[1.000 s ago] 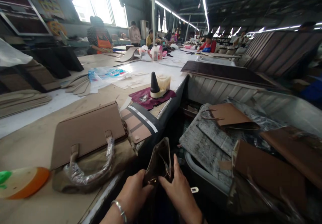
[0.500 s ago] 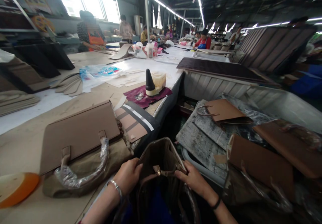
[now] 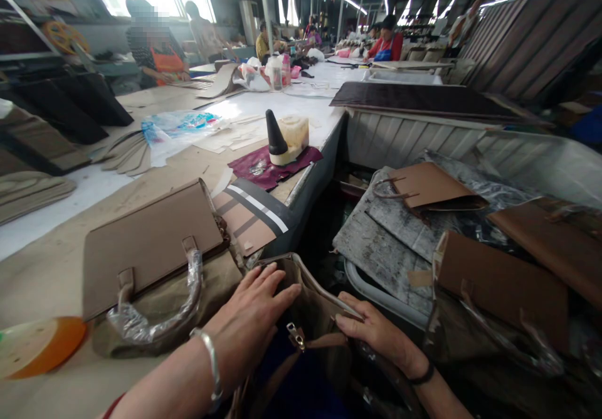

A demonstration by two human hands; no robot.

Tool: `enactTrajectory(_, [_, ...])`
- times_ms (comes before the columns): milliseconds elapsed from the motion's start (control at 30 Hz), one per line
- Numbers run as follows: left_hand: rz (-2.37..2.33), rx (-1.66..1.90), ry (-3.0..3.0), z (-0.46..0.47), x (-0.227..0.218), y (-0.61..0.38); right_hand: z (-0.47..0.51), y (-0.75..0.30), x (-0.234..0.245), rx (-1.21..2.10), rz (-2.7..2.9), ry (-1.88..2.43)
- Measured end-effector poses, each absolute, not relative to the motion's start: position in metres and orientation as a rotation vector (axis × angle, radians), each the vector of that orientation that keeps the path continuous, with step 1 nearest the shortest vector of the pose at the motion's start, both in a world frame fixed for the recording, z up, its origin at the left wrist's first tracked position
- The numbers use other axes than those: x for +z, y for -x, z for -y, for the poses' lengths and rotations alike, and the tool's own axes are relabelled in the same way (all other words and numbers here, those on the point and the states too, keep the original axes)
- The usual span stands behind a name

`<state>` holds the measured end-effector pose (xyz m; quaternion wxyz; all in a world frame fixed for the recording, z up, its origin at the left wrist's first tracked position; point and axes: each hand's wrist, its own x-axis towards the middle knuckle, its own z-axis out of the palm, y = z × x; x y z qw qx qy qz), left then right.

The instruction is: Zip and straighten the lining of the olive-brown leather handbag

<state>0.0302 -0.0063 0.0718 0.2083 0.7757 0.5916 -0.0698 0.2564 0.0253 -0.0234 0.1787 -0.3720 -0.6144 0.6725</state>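
An open handbag (image 3: 317,306) of dark olive-brown material is right before me, its mouth facing up and a metal zipper pull (image 3: 296,336) showing inside. My left hand (image 3: 254,315) lies over the bag's left rim with fingers stretched out and apart. On the right side, my right hand (image 3: 376,331) pinches the rim between thumb and fingers. To the left on the table rests another brown handbag (image 3: 150,243), its handles (image 3: 155,325) wrapped in clear plastic. The lower part of the bag I handle is dark and partly hidden by my arms.
A glue pot with a black cone (image 3: 285,143) stands on maroon cloth (image 3: 239,165) along the table edge. At right, a large bin (image 3: 399,133) holds several brown bags (image 3: 498,300). An orange-and-cream object (image 3: 51,344) lies at left. Several people work farther back.
My left hand has let go of its pinch on the left rim and moved up and inward, fingers spreading over the bag. My right hand keeps its grip; the view has shifted slightly.
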Motion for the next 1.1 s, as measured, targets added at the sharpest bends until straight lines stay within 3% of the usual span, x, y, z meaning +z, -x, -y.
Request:
enactTrajectory(100, [-1.472, -0.171, -2.289, -0.020, 0.068, -0.043, -0.030, -0.258, -0.019, 1.951, 1.708, 1.044])
enactTrajectory(400, [-1.511, -0.124, -2.284, -0.043, 0.026, -0.050, -0.045, -0.261, -0.034, 2.044, 1.637, 0.978])
enactTrajectory(800, [-1.476, -0.122, -2.324, -0.054, 0.006, -0.050, -0.055, -0.256, -0.060, 2.238, 1.381, 0.985])
enactTrajectory(1100, [-1.322, -0.311, -2.310, -0.068, -0.008, -0.049, -0.058, -0.267, -0.065, 2.138, 1.483, 1.150])
